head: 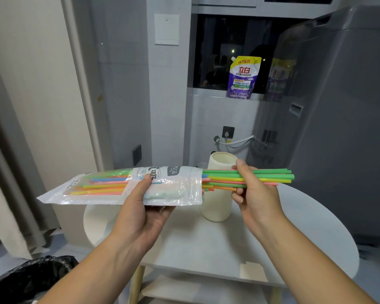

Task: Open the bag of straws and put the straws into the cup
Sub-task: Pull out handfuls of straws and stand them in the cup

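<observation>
Straws (pixel 270 177) are lying level in the air, their long axis running left to right across the view and their free ends pointing right. On the left, the bag (pixel 101 189) is lying along the same line, its sealed end pointing left and dipping slightly, its open mouth facing right. The left grip (pixel 145 209), a bare hand, is cradling the bag from beneath, with the thumb pressing on the top face near the middle.

Through the clear window in the bag's left half, green, blue, pink, orange and yellow straws are showing. The right half is looking white and glossy. The printing is sitting sideways: "Drink" and the character "吸" are reading clearly, while the rest is too turned or blurred to tell.

A bundle of straws is sticking out of the mouth, mostly green with pink, yellow and orange among them. The right grip (pixel 257 194), also bare, is gripping that bundle a little way from the mouth, fingers and thumb curling round it.

Behind the bundle, a cream cup (pixel 217 207) is standing upright on the round white desk (pixel 312 220), with the straws crossing in front of its upper part. Farther back, on a ledge, a purple pouch (pixel 244 80) is showing "立白" in red and "150克" on yellow. A grey appliance (pixel 342 106) is standing at the right.
</observation>
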